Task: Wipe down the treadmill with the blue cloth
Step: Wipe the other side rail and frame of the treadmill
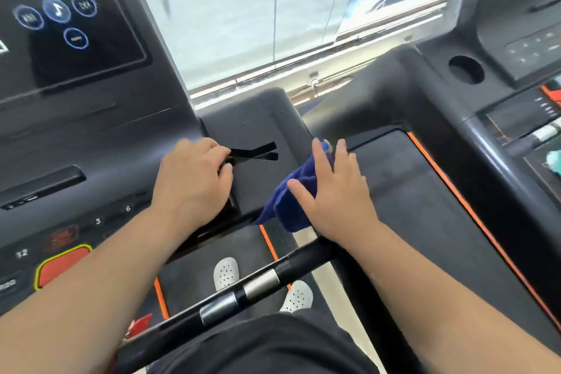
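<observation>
The blue cloth (291,206), soft and light, is bunching under your flat right hand (337,191), probably pressed rather than gripped, while your left hand (194,179) is clenching the console edge (233,206).

Matt plastic, soft cloth, brushed metal

The treadmill (249,118) body is matt dark-grey plastic, smooth, while the touch panel (76,18) at far left is glossy black like glass. The blue cloth (291,200) looks soft, thick and napped, bunched in folds. The handlebar (243,291) near the bottom is smooth satin black with two brushed metal bands. The white shoes (226,273) are perforated matt foam or rubber.
</observation>
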